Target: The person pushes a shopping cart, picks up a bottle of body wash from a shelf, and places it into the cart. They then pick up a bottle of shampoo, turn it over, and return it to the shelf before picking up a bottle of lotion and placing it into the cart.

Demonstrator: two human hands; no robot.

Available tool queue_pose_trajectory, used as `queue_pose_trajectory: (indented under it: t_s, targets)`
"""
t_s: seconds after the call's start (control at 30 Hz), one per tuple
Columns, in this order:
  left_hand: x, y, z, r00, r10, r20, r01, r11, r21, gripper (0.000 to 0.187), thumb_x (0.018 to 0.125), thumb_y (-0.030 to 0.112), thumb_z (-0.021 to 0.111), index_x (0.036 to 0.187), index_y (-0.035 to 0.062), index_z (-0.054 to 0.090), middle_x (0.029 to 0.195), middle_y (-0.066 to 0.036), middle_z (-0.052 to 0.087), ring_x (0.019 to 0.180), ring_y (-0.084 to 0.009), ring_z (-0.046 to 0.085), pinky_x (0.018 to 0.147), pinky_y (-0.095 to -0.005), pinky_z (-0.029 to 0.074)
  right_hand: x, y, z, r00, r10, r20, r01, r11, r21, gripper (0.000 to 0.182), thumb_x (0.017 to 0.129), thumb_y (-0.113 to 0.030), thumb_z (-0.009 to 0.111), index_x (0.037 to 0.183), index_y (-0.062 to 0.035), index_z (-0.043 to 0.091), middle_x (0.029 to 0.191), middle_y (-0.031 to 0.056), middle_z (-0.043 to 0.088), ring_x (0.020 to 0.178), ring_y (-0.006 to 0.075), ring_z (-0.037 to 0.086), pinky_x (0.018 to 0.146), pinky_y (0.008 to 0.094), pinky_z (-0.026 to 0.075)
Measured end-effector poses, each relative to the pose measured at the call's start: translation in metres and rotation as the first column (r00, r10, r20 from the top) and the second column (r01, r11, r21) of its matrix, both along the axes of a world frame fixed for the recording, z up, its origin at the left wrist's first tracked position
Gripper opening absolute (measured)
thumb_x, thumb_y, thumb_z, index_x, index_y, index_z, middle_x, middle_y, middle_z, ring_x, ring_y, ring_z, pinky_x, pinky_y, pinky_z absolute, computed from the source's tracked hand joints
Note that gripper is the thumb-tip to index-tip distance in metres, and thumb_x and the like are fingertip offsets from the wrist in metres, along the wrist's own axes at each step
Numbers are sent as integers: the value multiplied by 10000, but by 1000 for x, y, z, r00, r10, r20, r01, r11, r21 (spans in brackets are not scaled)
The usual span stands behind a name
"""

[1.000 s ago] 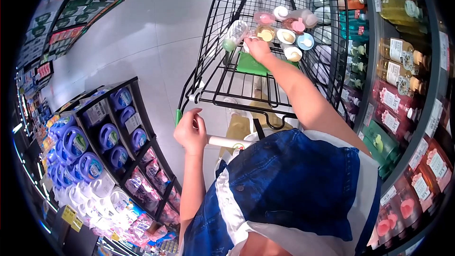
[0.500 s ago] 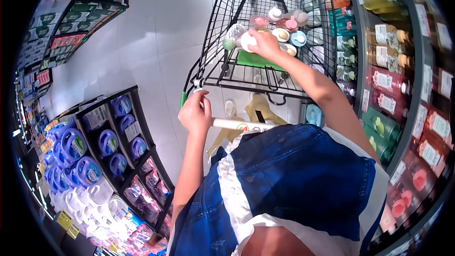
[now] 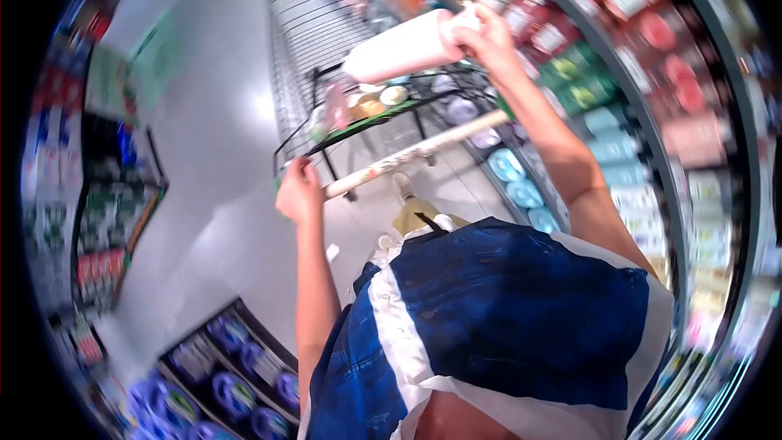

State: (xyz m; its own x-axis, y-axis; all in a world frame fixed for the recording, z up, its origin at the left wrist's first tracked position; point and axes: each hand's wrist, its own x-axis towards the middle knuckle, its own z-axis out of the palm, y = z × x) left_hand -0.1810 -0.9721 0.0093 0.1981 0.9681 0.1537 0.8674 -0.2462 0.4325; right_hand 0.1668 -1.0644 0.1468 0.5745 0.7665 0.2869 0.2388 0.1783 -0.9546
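Observation:
My right hand [image 3: 481,37] is closed round the neck and cap end of a pale pink bottle [image 3: 403,49]. The bottle is tilted nearly on its side, up over the shopping cart [image 3: 314,20], its base pointing left. Wrapped round the left end of the cart's white handle bar [image 3: 415,153] is my left hand [image 3: 300,191]. Below the raised bottle, several bottles with round caps [image 3: 371,106] stand in the near end of the cart, partly hidden by it.
Shelves of coloured bottles [image 3: 582,81] run close along the right side. Purple detergent jugs [image 3: 232,395] fill a rack at the lower left. Stacked packages [image 3: 102,269] stand on the far left, across the pale floor [image 3: 212,147].
My right hand has lifted the bottle out of the cart. My view has turned and the cart appears angled. My left hand remains at the handle.

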Motion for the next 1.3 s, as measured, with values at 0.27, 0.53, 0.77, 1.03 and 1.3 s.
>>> queue_pose_trajectory:
  t_s: [0.27,0.53,0.77,1.03,1.3]
  targets:
    - [-14,12,-11,993,-96,-66,95,995,-11,225,869,340,491,962,273,684,838,-7,706,749,-288,663,600,-428,478,-32,-238,43,851,-491,187,499,866,4,170,739,-51,686,863,-37,572,807,-28,551,758,49,518,643,221,429]
    - [-12,8,-10,990,-87,-110,90,996,25,241,867,341,464,953,280,680,755,11,692,698,-261,649,593,-415,467,-51,-419,44,672,-729,126,733,634,-245,202,750,-120,711,844,-27,557,734,3,593,610,57,576,505,210,476]
    - [-7,10,-10,990,-5,-143,9,1000,28,283,857,375,432,976,304,680,846,-4,702,766,-284,649,628,-427,474,-24,-524,129,372,-833,409,908,418,26,201,790,-134,697,925,-20,600,786,-8,597,680,41,542,588,202,446]
    - [0,10,-16,985,29,-169,-21,999,47,269,881,370,439,989,286,671,878,-16,697,795,-292,648,624,-429,473,46,-564,193,-32,-713,700,930,236,282,313,808,-308,695,987,-65,616,748,44,650,659,103,612,618,245,481]
    - [6,4,-18,987,45,-151,-32,996,85,242,878,364,461,939,269,676,844,-25,697,774,-293,648,625,-437,474,146,-576,178,-39,-559,829,959,213,188,373,761,-405,674,980,-109,615,745,107,669,681,282,655,628,362,498]
